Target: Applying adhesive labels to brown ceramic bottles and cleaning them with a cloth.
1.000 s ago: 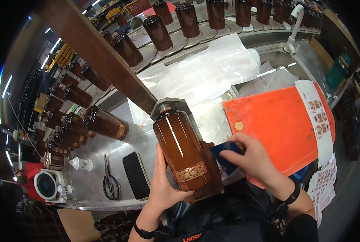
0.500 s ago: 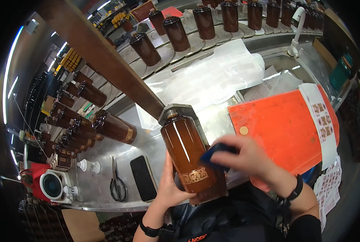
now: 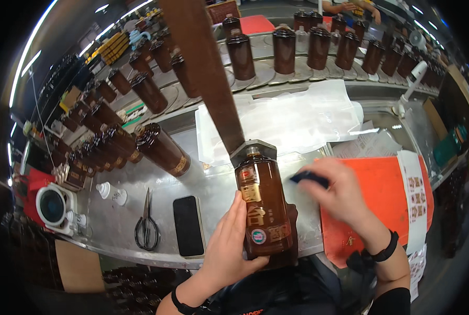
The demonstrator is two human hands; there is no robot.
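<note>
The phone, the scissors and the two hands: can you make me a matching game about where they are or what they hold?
1. phone
2. scissors
3. left hand
4. right hand

A. holding the dark blue pad
B. between the white bottle and the phone
C. holding the nearest brown bottle
D. between the scissors and the left hand

Pairs: 1-D, 2-B, 3-C, 4-A

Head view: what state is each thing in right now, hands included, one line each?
Left hand: closed around bottle's lower part
Right hand: closed on pad
Bottle: held, printed side toward camera
Pad: gripped, apart from bottle
Scissors: lying, blades together
Phone: lying flat, screen dark
Orange mat: flat, partly covered by label strip
Label strip: laid across mat
White sheet: spread out
</note>
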